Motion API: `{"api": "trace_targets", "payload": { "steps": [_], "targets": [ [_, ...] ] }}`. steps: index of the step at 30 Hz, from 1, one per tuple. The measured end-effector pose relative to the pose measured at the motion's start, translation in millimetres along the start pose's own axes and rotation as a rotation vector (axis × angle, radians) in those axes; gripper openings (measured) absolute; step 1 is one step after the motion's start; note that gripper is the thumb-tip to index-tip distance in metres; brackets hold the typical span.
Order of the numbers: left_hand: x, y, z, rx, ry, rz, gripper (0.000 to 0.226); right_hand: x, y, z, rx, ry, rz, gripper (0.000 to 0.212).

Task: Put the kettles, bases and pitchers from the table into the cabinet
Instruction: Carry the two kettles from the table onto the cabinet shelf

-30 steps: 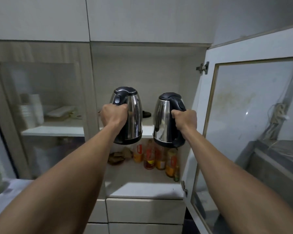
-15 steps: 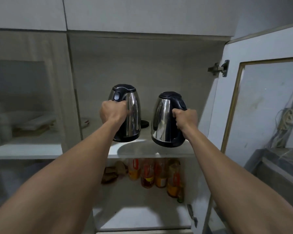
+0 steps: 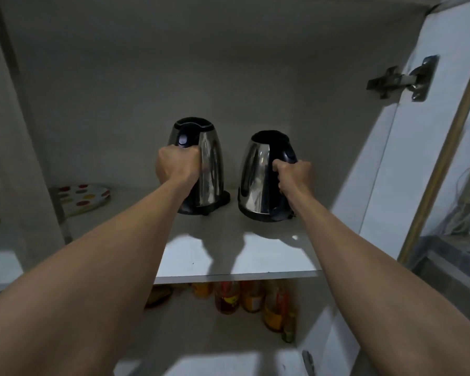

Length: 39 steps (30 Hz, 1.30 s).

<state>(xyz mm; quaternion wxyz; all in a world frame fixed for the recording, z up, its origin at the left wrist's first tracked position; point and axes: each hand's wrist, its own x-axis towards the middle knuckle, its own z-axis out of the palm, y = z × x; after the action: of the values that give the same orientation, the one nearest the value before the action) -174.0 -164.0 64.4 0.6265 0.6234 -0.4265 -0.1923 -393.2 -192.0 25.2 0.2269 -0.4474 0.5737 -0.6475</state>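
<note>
Here, hands (image 3: 178,165) grip two rounded, shiny steel kettles (image 3: 261,180).

Dim white cabinet interior (image 3: 147,77) — light falls only on the shelf's (image 3: 255,256) front edge. A glass-paned door (image 3: 445,147) hangs open at right on a metal hinge (image 3: 402,78); bottles (image 3: 253,297) stand below — a spotted plate (image 3: 84,196) at left.

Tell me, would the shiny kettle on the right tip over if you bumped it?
Probably not easily: the right kettle is widest at its bottom and sits flat on the shelf. Its polished steel side looks slippery, so the right hand sensibly grips the black handle instead.
</note>
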Motion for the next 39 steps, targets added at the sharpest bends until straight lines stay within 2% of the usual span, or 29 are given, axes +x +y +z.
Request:
{"api": "trace_targets", "payload": {
  "steps": [2, 5, 7, 14, 23, 39],
  "targets": [
    [9, -1, 10, 0.003, -0.001, 0.008, 0.019, 12, 5, 5, 0.003, 0.006, 0.004, 0.025],
    [33, -8, 40, 0.011, 0.0, 0.012, 0.031, 42, 16, 17, 0.026, -0.029, 0.015, 0.02],
    [46, -13, 61, 0.003, -0.004, -0.002, 0.024, 62, 24, 24, 0.083, -0.055, 0.03, 0.026],
    [74, -30, 113, 0.019, 0.033, -0.007, 0.022, 112, 51, 42, 0.264, -0.133, -0.014, 0.045],
    [98, -55, 151, 0.038, 0.017, -0.021, 0.023, 152, 82, 65, 0.115, -0.112, 0.016, 0.035],
    [113, -69, 187, 0.068, 0.033, -0.053, 0.02, 182, 100, 76, 0.065, -0.124, 0.032, 0.034]
  ]
}}
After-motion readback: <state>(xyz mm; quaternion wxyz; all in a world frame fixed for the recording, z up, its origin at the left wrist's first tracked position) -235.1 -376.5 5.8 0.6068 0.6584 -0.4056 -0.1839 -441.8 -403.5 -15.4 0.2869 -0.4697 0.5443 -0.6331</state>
